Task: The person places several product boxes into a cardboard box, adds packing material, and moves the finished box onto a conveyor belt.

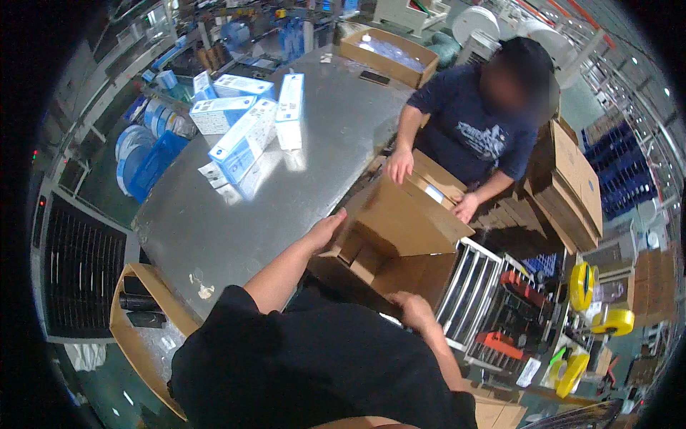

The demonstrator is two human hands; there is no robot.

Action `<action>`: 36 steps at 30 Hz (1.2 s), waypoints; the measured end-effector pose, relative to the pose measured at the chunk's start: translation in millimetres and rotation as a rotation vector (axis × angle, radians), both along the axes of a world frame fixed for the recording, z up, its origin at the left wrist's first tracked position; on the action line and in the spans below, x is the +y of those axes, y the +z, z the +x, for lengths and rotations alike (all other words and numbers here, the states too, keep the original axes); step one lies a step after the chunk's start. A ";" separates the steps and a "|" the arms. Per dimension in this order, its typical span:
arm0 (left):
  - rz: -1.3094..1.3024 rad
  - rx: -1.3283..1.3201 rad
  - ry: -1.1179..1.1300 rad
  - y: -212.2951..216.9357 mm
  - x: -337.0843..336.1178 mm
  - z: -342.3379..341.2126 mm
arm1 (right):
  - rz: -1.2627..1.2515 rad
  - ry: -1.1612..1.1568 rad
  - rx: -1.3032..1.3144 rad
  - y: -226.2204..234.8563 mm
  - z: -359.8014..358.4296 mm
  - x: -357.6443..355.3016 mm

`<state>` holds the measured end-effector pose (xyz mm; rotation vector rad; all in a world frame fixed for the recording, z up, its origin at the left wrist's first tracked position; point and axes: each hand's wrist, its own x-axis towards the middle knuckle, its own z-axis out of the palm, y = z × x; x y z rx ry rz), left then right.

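Note:
An open cardboard box [429, 218], its inside bare, stands before me between the metal table and a roller conveyor. My left hand [327, 233] is closed on the box's left side, the fingers partly hidden behind the cardboard. At the near edge, my right hand [414, 312] has its fingers curled over the wall. Just beyond stands a second cardboard box [426, 170] with something pale inside. A co-worker in a dark shirt [468, 121] has one hand over the flap between the boxes and the other at the second box's right end.
Several blue-and-white cartons [246, 139] lie on the grey metal table [286, 204]. To the right is the roller conveyor [468, 279], joined to a taping machine [525, 307] with yellow tape rolls [582, 286]. Flattened cardboard [572, 186] leans behind the co-worker. A bin [143, 354] sits at lower left.

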<state>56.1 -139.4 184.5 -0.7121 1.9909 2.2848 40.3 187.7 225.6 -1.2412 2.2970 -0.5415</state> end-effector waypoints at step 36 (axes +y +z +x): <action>-1.009 -0.547 0.396 21.6 -614.1 -7.8 | -0.312 -0.183 0.162 20.0 2.2 -277.3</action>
